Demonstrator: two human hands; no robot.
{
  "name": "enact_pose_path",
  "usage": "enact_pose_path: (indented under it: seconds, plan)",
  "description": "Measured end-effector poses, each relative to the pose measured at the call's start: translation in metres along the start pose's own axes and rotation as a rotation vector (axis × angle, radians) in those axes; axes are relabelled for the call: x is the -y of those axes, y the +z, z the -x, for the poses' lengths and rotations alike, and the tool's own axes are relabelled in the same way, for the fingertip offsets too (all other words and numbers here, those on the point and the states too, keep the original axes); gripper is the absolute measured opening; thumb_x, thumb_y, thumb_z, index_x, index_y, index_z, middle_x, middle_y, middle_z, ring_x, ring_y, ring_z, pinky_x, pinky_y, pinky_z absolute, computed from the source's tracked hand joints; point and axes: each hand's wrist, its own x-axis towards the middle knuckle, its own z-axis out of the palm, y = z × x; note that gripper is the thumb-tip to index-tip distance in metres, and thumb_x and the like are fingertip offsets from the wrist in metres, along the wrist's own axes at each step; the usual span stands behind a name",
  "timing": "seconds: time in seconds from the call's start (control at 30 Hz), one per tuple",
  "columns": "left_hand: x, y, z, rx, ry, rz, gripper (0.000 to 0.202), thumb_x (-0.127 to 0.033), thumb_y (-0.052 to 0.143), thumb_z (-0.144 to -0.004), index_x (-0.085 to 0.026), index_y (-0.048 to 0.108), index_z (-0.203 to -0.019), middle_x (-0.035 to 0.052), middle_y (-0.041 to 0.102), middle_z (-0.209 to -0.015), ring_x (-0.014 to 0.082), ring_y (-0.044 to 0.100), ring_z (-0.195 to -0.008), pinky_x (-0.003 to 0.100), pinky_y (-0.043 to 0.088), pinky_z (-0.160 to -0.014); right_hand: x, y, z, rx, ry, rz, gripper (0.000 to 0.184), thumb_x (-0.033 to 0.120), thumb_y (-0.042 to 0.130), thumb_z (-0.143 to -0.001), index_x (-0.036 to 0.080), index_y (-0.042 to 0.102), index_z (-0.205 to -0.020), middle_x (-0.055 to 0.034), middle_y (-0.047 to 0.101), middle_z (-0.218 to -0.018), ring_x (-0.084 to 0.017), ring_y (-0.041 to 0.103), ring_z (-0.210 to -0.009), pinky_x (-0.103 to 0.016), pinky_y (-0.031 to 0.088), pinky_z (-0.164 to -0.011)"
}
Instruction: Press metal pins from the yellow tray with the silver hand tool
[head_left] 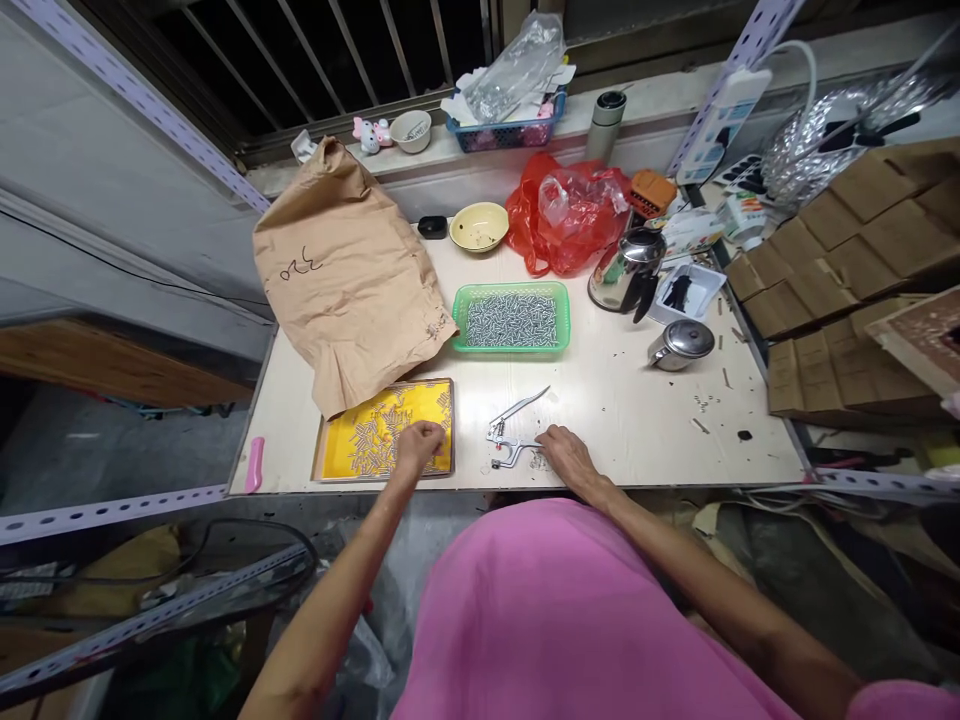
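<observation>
My left hand (419, 446) is over the right part of a shallow tray with a yellow lining (420, 400). Its fingers are drawn together, and whatever they pinch is too small or hidden to make out. Many small metal pins (369, 445) lie scattered across the lining. My right hand (568, 455) grips the end of one handle of a pair of silver hand pliers (510, 445), whose jaws point left. The other handle stands apart, angled up and away, so the pliers are spread. Beyond them sits a green basket (511, 346) full of similar small metal pieces.
A large brown paper bag (352, 270) overlaps the tray's back edge. A pink-handled tool (255, 464) lies at the left. Farther back are a cream bowl (479, 227), red plastic bag (559, 240), steel kettle (627, 270) and lidded metal cup (681, 345). Cardboard boxes (840, 250) are stacked right.
</observation>
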Motion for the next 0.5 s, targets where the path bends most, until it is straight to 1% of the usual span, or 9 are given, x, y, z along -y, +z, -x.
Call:
enact_pose_path:
  seconds: [0.1, 0.17, 0.23, 0.33, 0.4, 0.5]
  plan:
    - [0.006, 0.043, 0.023, 0.133, -0.122, 0.098, 0.018, -0.019, 0.067, -0.061, -0.013, 0.064, -0.078, -0.0053, 0.056, -0.052, 0.0084, 0.051, -0.044, 0.021, 0.047, -0.048, -0.002, 0.001, -0.002, 0.022, 0.009, 0.018, 0.022, 0.018, 0.047, -0.095, 0.019, 0.068, -0.105, -0.0092, 0.063, -0.102, -0.021, 0.056, -0.094, -0.029, 0.040, -0.076]
    - [0.009, 0.066, 0.032, 0.191, -0.150, 0.149, 0.017, -0.021, 0.068, -0.062, -0.013, 0.064, -0.076, -0.0049, 0.056, -0.053, 0.0077, 0.051, -0.045, 0.021, 0.048, -0.049, -0.004, 0.001, -0.003, 0.028, 0.005, 0.017, 0.022, 0.019, 0.048, -0.095, 0.018, 0.067, -0.105, -0.0091, 0.063, -0.102, -0.020, 0.057, -0.092, -0.029, 0.040, -0.074]
    - [0.012, 0.083, 0.035, 0.218, -0.148, 0.145, 0.015, -0.024, 0.069, -0.065, -0.013, 0.063, -0.073, -0.0046, 0.055, -0.052, 0.0072, 0.050, -0.046, 0.020, 0.048, -0.049, -0.006, 0.001, -0.003, 0.031, -0.001, 0.014, 0.022, 0.019, 0.048, -0.095, 0.019, 0.068, -0.104, -0.0093, 0.063, -0.102, -0.021, 0.057, -0.092, -0.029, 0.040, -0.074]
    - [0.015, 0.096, 0.033, 0.207, -0.159, 0.008, 0.017, -0.029, 0.068, -0.068, -0.013, 0.063, -0.070, -0.0055, 0.051, -0.048, 0.0065, 0.045, -0.043, 0.018, 0.042, -0.044, -0.009, 0.002, -0.004, 0.031, -0.008, 0.011, 0.021, 0.019, 0.048, -0.095, 0.019, 0.068, -0.103, -0.0094, 0.063, -0.101, -0.021, 0.057, -0.092, -0.029, 0.040, -0.074]
    - [0.016, 0.100, 0.029, 0.192, -0.179, -0.096, 0.018, -0.030, 0.068, -0.068, -0.014, 0.061, -0.066, -0.0067, 0.046, -0.044, 0.0057, 0.040, -0.040, 0.018, 0.035, -0.041, -0.010, 0.004, -0.004, 0.032, -0.004, 0.011, 0.022, 0.019, 0.047, -0.095, 0.020, 0.067, -0.104, -0.0091, 0.063, -0.101, -0.021, 0.057, -0.090, -0.029, 0.040, -0.073]
    - [0.018, 0.100, 0.025, 0.192, -0.224, -0.156, 0.019, -0.029, 0.067, -0.067, -0.016, 0.056, -0.059, -0.0078, 0.042, -0.040, 0.0050, 0.034, -0.036, 0.018, 0.026, -0.038, -0.011, 0.006, -0.003, 0.029, 0.011, 0.003, 0.024, 0.018, 0.044, -0.095, 0.020, 0.066, -0.105, -0.0086, 0.063, -0.101, -0.020, 0.057, -0.087, -0.028, 0.040, -0.070]
